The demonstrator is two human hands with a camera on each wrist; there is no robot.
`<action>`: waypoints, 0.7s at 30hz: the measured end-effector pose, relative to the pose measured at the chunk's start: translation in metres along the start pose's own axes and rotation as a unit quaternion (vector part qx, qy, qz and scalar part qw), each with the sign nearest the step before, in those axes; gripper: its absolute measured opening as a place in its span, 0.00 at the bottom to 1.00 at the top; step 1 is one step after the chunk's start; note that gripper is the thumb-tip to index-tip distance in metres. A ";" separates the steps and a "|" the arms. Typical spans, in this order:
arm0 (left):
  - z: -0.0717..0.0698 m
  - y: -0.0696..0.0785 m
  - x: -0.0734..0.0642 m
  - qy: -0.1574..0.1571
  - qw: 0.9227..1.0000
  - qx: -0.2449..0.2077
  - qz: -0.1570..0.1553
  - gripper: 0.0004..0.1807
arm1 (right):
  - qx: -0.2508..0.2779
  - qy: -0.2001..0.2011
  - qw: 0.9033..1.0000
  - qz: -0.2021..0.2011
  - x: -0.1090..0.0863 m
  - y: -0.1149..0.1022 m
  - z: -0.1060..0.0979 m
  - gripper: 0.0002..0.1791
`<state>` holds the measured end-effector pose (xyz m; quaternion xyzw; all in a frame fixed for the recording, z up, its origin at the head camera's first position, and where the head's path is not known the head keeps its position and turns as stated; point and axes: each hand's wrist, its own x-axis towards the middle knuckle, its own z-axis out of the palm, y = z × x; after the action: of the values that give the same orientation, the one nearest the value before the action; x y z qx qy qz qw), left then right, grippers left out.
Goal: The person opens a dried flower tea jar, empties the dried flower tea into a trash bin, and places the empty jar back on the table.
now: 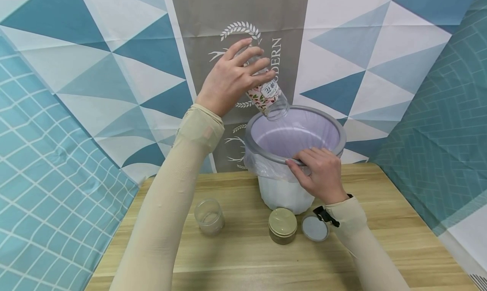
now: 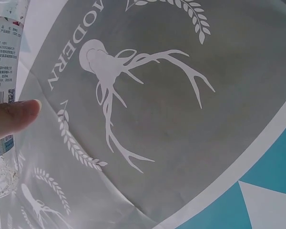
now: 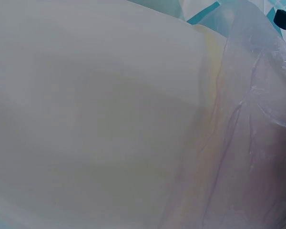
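My left hand (image 1: 239, 73) grips a clear plastic jar (image 1: 266, 96) with a floral label, holding it tilted downward. The jar's lower end overlaps the back left rim of a white trash bin (image 1: 283, 194) in the head view. In the left wrist view, small pale bits show inside the jar (image 2: 2, 176) below its printed label, and a thumb (image 2: 19, 117) lies across it. My right hand (image 1: 319, 175) holds the bin's grey rim at the front right. A pale purple liner (image 1: 274, 130) lines the bin and folds over outside; the right wrist view shows this liner (image 3: 257, 119) close up.
On the wooden table (image 1: 236, 261) stand a clear glass (image 1: 209, 217) at the left and a gold-lidded tin (image 1: 283, 225) in front of the bin. A round grey lid (image 1: 315, 228) lies beside the tin, near the right wrist. Patterned cloth (image 1: 140, 63) hangs behind the table.
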<state>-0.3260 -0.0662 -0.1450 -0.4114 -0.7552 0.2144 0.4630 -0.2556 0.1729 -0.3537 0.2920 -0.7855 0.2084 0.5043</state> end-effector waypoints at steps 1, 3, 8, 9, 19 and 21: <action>0.000 0.000 0.000 0.000 1.000 0.000 0.001 0.30 | 0.000 -0.001 1.000 0.001 0.000 0.000 0.000 0.27; 0.000 0.000 0.000 0.000 1.000 0.002 0.003 0.30 | -0.001 -0.002 1.000 0.001 -0.001 0.000 0.000 0.27; -0.001 0.002 0.001 -0.003 1.000 0.024 0.007 0.31 | -0.004 -0.010 1.000 0.005 -0.002 0.002 0.000 0.27; -0.001 0.002 0.001 -0.004 0.999 0.032 0.008 0.31 | -0.004 -0.010 1.000 0.004 -0.002 0.002 0.000 0.27; 0.001 0.014 0.009 -0.002 0.993 0.112 0.045 0.35 | -0.008 -0.007 1.000 0.003 -0.002 0.002 0.000 0.28; 0.001 0.016 0.009 -0.005 0.991 0.121 0.052 0.36 | -0.009 -0.012 1.000 0.005 -0.003 0.002 0.000 0.27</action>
<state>-0.3224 -0.0499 -0.1519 -0.3905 -0.7035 0.3301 0.4935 -0.2555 0.1749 -0.3560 0.2865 -0.7944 0.2006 0.4966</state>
